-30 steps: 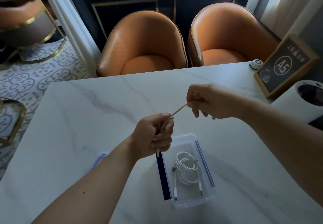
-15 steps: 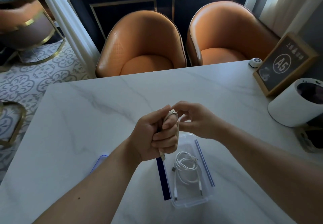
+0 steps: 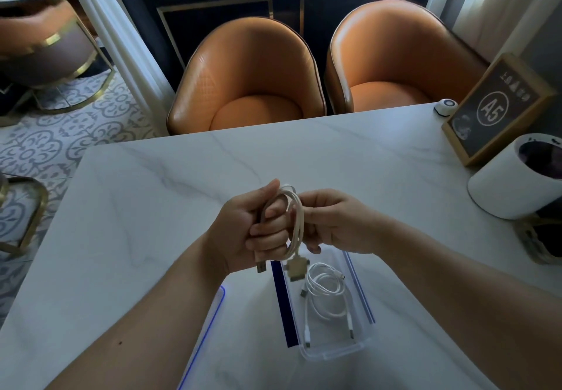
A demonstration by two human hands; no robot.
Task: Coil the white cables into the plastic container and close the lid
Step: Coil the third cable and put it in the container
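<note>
My left hand [image 3: 249, 231] is closed around a white cable [image 3: 296, 222] wound in loops over its fingers, above the far end of the clear plastic container [image 3: 362, 345]. My right hand [image 3: 331, 222] pinches the loops from the right side. The cable's plugs [image 3: 296, 269] dangle below my left hand, over the container's far end. Inside the container lies another coiled white cable [image 3: 327, 294]. The clear lid with a blue rim [image 3: 217, 301] rests on the table to the left, mostly hidden by my left forearm.
On the white marble table [image 3: 152, 207] stand a white cylindrical bin [image 3: 514, 192], a framed A5 sign [image 3: 495, 110] and a small round button [image 3: 445, 106] at the right. Two orange chairs [image 3: 249, 79] sit beyond the far edge.
My right hand came in from the right, where it held the cable stretched out, and laid more loops around my left hand. The cable is now a coil with its plugs hanging down.
</note>
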